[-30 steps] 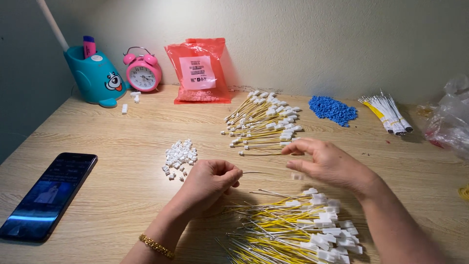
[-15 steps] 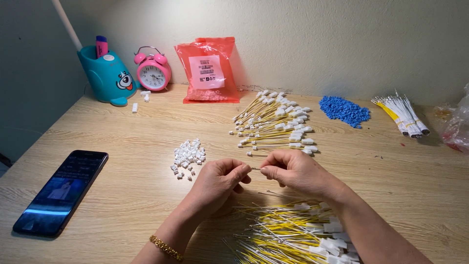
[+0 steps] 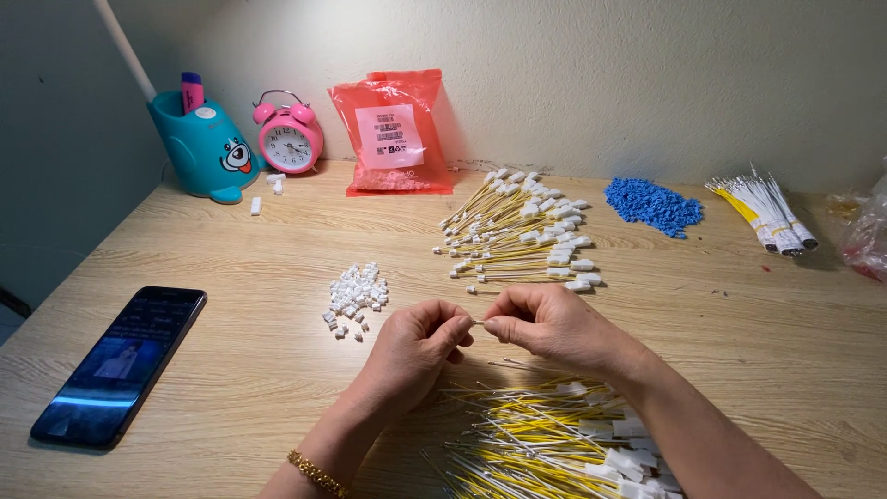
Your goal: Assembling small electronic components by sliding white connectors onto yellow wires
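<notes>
My left hand point(image 3: 413, 348) and my right hand point(image 3: 547, 322) meet fingertip to fingertip above the wooden table point(image 3: 277, 240). A small white connector sits pinched in the left fingers, and the right fingers pinch the end of a thin wire point(image 3: 479, 321) against it. A loose pile of yellow and white wires with white plugs point(image 3: 554, 444) lies under my right forearm. A small heap of white connectors point(image 3: 356, 292) rests just left of my left hand. Beyond my hands lies a fanned pile of wires with white ends point(image 3: 522, 236).
A black phone point(image 3: 122, 364) lies at the left. Along the wall stand a teal pen holder point(image 3: 205, 148), a pink alarm clock point(image 3: 289, 143) and a red plastic bag point(image 3: 393, 129). Blue beads point(image 3: 653, 204), a bundled wire bunch point(image 3: 765, 211) and a clear bag point(image 3: 868, 236) sit at the right.
My right hand came in from the right with a wire and met my left hand. The left hand rose slightly and its fingers now pinch at the wire's end.
</notes>
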